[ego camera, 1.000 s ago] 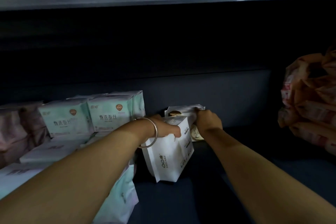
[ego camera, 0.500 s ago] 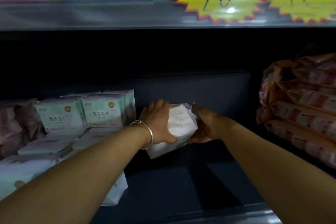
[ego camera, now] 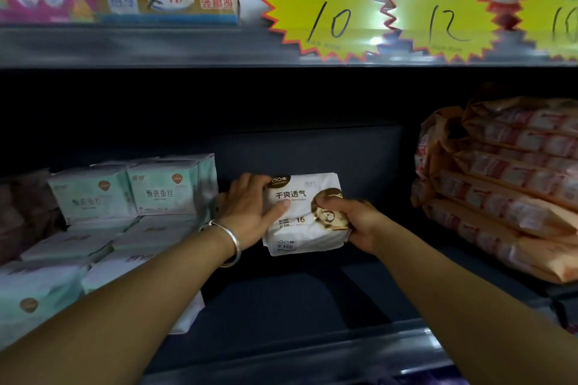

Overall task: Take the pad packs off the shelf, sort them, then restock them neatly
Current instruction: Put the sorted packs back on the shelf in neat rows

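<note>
Both hands' grip on white pad pack (ego camera: 300, 216), upright, long axis sideways

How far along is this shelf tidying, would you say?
Partly done, it seems. The mint-green packs already stand and lie grouped at the left, and the orange packs are stacked at the right. In hand now is one white pack: the left hand holds its left side while the right hand grips its right edge. The dark shelf floor in the middle is mostly bare, so that section looks unfilled.
</note>
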The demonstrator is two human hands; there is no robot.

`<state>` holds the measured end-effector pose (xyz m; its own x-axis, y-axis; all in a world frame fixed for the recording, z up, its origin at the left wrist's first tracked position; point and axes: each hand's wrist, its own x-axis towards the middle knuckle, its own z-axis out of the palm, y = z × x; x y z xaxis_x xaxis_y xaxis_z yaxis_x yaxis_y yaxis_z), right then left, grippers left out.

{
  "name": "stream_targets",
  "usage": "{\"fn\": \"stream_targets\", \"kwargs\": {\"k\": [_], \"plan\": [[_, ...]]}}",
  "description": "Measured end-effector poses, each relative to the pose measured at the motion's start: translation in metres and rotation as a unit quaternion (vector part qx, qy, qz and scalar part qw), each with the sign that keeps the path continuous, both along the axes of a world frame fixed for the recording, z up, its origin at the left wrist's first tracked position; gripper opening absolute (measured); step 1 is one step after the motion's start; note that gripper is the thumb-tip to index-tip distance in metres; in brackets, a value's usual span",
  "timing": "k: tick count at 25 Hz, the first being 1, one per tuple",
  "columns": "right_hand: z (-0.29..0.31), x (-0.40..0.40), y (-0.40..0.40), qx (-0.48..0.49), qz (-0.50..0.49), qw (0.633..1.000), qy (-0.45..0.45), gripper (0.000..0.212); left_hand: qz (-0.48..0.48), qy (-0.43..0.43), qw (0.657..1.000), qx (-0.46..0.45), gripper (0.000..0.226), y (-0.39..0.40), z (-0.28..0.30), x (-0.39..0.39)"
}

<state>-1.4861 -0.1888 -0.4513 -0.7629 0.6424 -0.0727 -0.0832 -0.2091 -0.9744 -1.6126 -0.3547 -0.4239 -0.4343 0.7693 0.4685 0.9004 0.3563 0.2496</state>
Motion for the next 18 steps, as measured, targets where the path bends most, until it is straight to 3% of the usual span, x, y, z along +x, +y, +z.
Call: {"fn": "stream_targets", "kwargs": {"k": [2,4,6,9,12,18], "plan": [[-0.006,-0.001,0.004,0.021,-0.005,1.0,0.011,0.107,0.009,-0.159,0.987,-0.008,0.051,0.003,-0.004,-0.006],[-0.008,0.001,0.002,0.07,0.011,0.997,0.015,0.084,-0.001,-0.227,0.974,-0.021,0.035,0.008,-0.011,-0.008],[-0.009,0.0,-0.001,0.113,0.032,0.993,0.011,0.061,0.011,-0.232,0.973,0.003,0.029,0.01,-0.015,-0.015],[-0.015,-0.009,-0.006,0.154,0.05,0.987,0.016,0.076,0.053,-0.196,0.979,0.005,0.017,0.012,-0.021,-0.03],[-0.029,-0.027,-0.008,0.211,0.058,0.975,-0.03,0.099,0.093,-0.123,0.982,-0.108,0.012,0.011,-0.026,-0.036],[-0.029,-0.057,0.003,0.263,0.015,0.962,-0.078,0.089,0.116,-0.125,0.974,-0.152,0.022,0.024,-0.037,-0.043]]}}
